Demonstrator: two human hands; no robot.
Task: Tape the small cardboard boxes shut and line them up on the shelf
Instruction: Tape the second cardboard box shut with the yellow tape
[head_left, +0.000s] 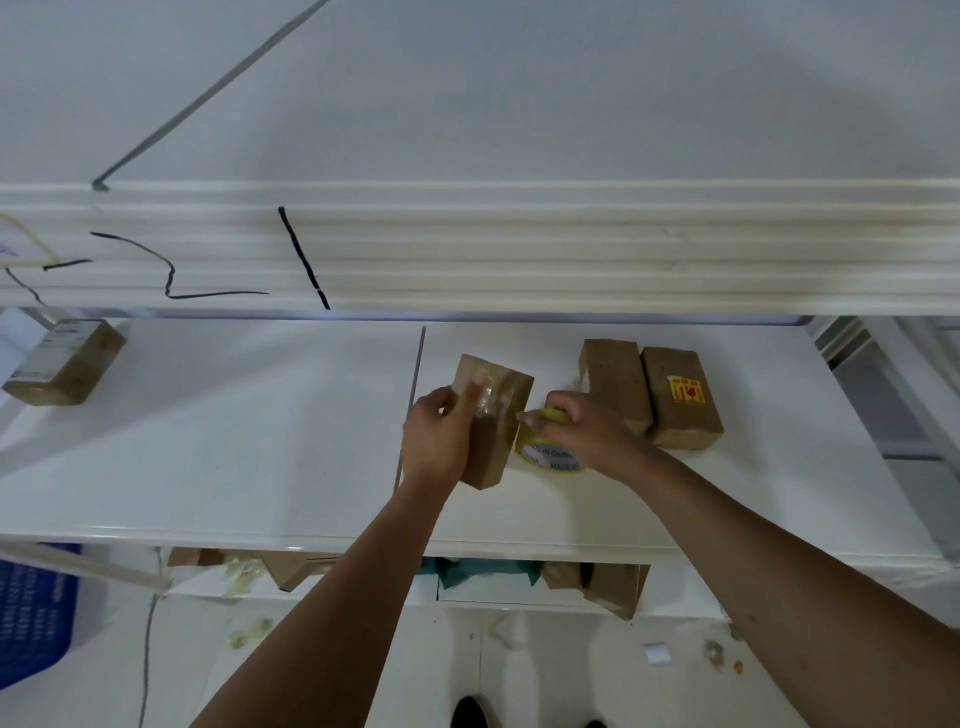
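My left hand (439, 436) grips the small cardboard box (491, 452) standing on the white shelf (260, 441), fingers curled over its shiny taped top. My right hand (584, 423) pinches the yellow tape roll (545, 453) just beside the box, on its right. Two more boxes (615, 384) (680, 397) stand touching side by side near my right hand, and another box (65, 364) lies well apart at the far left.

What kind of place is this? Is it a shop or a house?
Most likely a packing or storage room. A white shelf holds small cardboard boxes, the left hand holds another box, the right hand grips a tape roll, and a blue crate sits lower left.
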